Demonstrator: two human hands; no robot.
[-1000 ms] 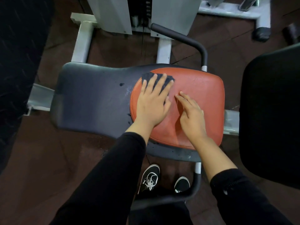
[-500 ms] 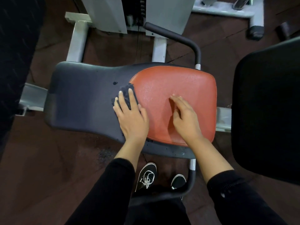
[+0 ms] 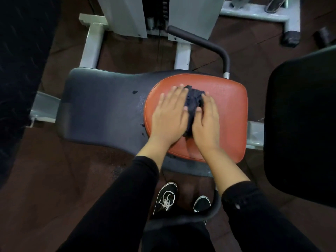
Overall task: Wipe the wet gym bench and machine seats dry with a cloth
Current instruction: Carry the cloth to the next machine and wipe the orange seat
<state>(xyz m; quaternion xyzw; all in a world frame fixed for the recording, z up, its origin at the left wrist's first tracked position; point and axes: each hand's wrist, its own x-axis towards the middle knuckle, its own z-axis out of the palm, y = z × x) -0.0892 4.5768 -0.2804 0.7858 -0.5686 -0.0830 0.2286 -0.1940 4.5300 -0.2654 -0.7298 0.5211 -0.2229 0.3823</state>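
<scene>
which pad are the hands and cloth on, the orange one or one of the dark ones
The orange pad. Both hands and the dark cloth rest on it; the grey pad beside it and the black pad are untouched.

a dark cloth (image 3: 193, 104) lies bunched at frame centre on the orange seat (image 3: 225, 113), which sits on a dark grey pad (image 3: 98, 110) with water drops near the orange edge.

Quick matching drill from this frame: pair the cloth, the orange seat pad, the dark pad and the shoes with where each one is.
Things:
1. cloth
2. orange seat pad
3. dark pad
4. shoes

Places:
A. on the floor, below the seat
B. bunched between both hands
C. left of the orange pad
D. under the hands and cloth

Pairs: 1-B, 2-D, 3-C, 4-A
</scene>
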